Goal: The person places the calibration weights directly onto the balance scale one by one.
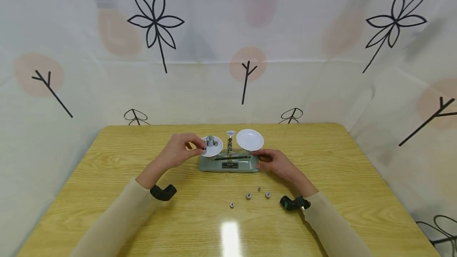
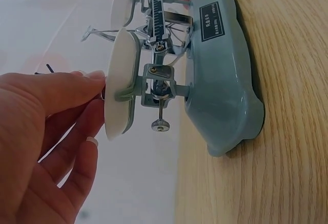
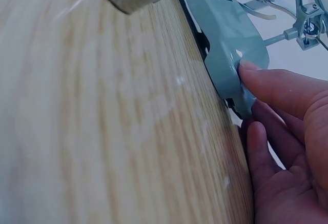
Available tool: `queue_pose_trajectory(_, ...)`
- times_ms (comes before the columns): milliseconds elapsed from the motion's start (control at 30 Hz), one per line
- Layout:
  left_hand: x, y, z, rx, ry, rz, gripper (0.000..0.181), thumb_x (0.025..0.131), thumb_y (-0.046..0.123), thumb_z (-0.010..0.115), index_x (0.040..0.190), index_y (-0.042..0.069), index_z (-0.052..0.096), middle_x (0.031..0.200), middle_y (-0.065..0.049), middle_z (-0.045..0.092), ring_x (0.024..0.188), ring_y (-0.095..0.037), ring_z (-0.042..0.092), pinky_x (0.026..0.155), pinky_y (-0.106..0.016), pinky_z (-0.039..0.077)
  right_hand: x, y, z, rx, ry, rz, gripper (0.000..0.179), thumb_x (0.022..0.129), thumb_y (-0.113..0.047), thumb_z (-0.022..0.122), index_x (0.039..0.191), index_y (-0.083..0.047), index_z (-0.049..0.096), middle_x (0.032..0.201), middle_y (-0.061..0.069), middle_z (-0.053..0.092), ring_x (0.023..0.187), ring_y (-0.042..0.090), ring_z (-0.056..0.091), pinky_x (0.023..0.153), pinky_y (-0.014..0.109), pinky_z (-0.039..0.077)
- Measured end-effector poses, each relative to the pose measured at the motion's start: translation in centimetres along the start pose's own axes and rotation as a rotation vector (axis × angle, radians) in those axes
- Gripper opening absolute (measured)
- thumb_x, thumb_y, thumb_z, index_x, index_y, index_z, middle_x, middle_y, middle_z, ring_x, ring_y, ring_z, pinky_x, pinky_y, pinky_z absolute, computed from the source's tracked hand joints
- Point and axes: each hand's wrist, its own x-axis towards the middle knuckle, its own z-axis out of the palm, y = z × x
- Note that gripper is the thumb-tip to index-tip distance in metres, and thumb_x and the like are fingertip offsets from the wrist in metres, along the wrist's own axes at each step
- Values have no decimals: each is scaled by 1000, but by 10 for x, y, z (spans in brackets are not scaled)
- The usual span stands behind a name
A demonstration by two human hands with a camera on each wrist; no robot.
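Note:
A balance scale point(image 1: 214, 165) with a grey-green base and two white pans stands on the table. My left hand point(image 1: 180, 150) pinches a small metal weight point(image 1: 204, 150) at the near left edge of the left pan point(image 1: 218, 149). Other metal weights point(image 1: 210, 142) stand on that pan. In the left wrist view, the pan's rim and my fingers mostly hide the pinched weight. The right pan point(image 1: 250, 140) holds nothing and sits higher in the head view. With thumb and fingers, my right hand point(image 1: 276, 163) grips the right end of the base point(image 3: 233, 55).
Several small loose weights, among them one point(image 1: 248, 196) near the middle and one point(image 1: 232, 205) nearer me, stand on the wooden table point(image 1: 143, 217) before the scale. A patterned cloth point(image 1: 207, 86) hangs behind the table's back edge.

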Motion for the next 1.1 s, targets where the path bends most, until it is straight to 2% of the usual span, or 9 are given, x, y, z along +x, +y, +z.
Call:
queue_pose_trajectory(200,-4,-2,-1,-28,12,-6,13,87,11,78,99,16,77,99,4,72,86,-13,64,69,-34,52,-2,-5,1,0,0,5,47,89,-4,74,134,1,60,141,19,53,132,34,47,106,42,42)
queue_pose_trajectory(400,-7,-3,-3,-34,41,-68,9,89,12,77,97,15,76,95,4,71,86,-13,63,70,-35,51,-7,-22,1,-4,-10,3,44,89,1,72,131,6,60,139,24,53,131,39,47,106,44,43)
queue_pose_trajectory(733,-20,-13,-2,-49,62,-114,7,89,14,76,95,18,74,92,8,69,86,-13,63,70,-34,50,1,2,0,-7,3,1,48,88,-7,76,133,-1,61,140,18,55,131,33,49,106,40,43)
queue_pose_trajectory(933,-25,-21,4,-72,70,-148,6,90,14,76,96,13,74,92,7,68,86,-14,63,70,-34,50,1,2,1,-12,4,-4,47,87,-8,77,132,-1,62,139,18,56,130,34,50,105,41,43)
queue_pose_trajectory(1100,-28,-27,12,-106,40,-179,9,90,11,75,99,9,73,94,2,69,89,-16,63,71,-33,50,1,-1,1,-8,4,-4,47,88,-7,76,132,0,62,139,18,55,131,34,49,106,41,43)
